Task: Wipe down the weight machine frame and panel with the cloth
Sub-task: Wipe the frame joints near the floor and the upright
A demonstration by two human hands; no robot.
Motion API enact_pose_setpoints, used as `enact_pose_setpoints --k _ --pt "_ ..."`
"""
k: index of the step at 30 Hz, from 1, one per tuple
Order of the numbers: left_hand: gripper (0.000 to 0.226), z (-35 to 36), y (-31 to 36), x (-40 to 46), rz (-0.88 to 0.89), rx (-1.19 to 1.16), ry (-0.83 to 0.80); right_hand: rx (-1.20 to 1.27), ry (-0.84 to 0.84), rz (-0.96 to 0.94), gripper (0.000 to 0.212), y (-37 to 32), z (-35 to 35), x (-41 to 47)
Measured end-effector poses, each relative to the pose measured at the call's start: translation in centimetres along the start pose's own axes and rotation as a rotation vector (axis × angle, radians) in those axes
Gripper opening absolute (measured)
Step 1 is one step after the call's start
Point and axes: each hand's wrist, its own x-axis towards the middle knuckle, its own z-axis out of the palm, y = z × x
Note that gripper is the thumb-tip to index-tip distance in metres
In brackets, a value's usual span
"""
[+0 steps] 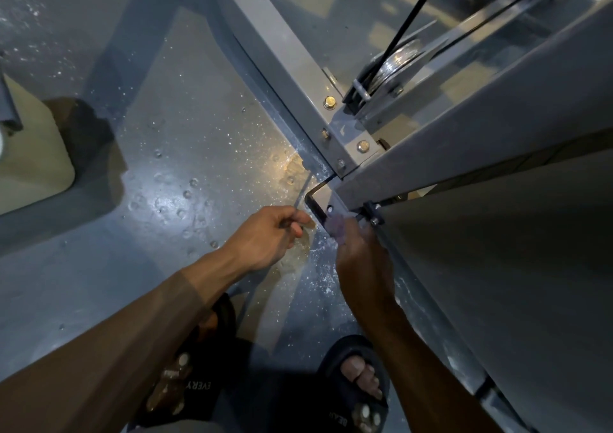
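The weight machine's grey frame (292, 68) runs diagonally from the top centre down to a bolted joint (351, 147). A large grey panel (497, 267) fills the right side. My right hand (361, 253) is motion-blurred at the panel's lower corner. It is closed on a small pale purplish cloth (335, 227) pressed against the bracket there. My left hand (268, 237) hovers just left of it above the floor, fingers shut around a thin grey rod (303, 194) that points up toward the frame's foot.
A pulley with a black cable (398, 61) sits inside the frame above the joint. My feet in black sandals (358, 379) stand on the speckled blue-grey floor (166, 174). A beige machine base (36, 157) lies at the far left.
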Motion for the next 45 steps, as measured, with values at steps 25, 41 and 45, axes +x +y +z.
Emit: enact_pose_setpoints --k 25,41,45 --pt "0.031 1.4 -0.5 0.2 0.053 0.228 -0.003 0.353 0.031 0.099 0.013 0.6 -0.1 2.1" --pt "0.043 -0.1 -1.0 -0.3 0.006 0.130 0.001 0.561 0.121 0.391 0.024 -1.6 -1.2 -1.5" --pt "0.042 -0.1 -1.0 -0.5 0.019 0.181 0.013 0.584 0.139 0.270 0.036 -1.7 -0.2 -0.5"
